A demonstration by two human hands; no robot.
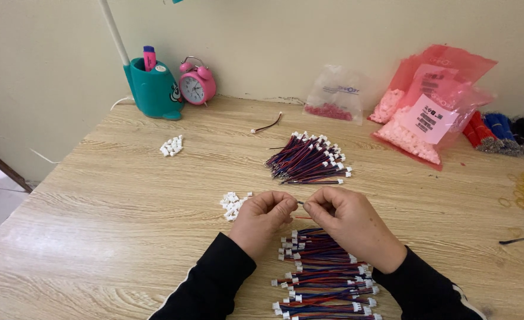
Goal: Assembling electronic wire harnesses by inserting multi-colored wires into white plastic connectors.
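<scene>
Red-and-blue wire lead (pixel 300 203), thin and flexible, is being pinched between the left hand (pixel 262 218) and right hand (pixel 348 220) just above the table (pixel 96 225), fingertips closing narrowly on it (any connector is hidden). Glossy white plastic housings (pixel 233 204) are lying beside; a slipping pinch risks bending the lead.

A pale wood-grain tabletop (pixel 126 195) stands against a cream wall. At its back edge sit a teal pen holder (pixel 153 90), a pink alarm clock (pixel 197 85), a clear bag of red parts (pixel 335 95) and pink bags of white connectors (pixel 428 112). Nearer lie two small heaps of white connectors (pixel 172 146) (pixel 233 204), a fanned bundle of red-and-blue wires (pixel 309 160), and a row of finished wires (pixel 327 278) at the front edge.
</scene>
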